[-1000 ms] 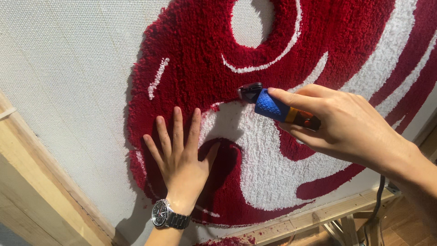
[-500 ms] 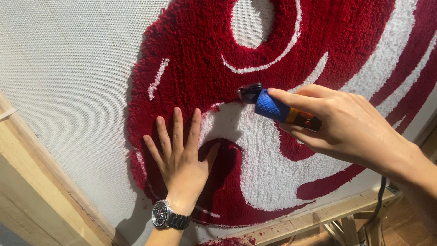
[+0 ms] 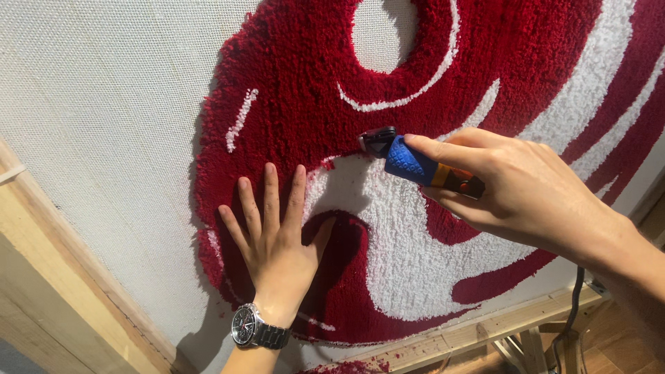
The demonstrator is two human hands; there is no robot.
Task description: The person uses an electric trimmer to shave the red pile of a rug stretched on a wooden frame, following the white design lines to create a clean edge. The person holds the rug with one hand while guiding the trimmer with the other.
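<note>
Trimmer, blue with orange band, right hand fingers clamped on it, left hand fingers spread flat on red-and-white tufted rug.

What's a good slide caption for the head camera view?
Left hand flat on red-and-white tufted rug; right hand holds blue trimmer.

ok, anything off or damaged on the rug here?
Nothing damaged. Red fluff lies loose on the wooden frame below the rug. Left hand lies flat on the pile; right hand holds a blue trimmer at the red-white edge.
</note>
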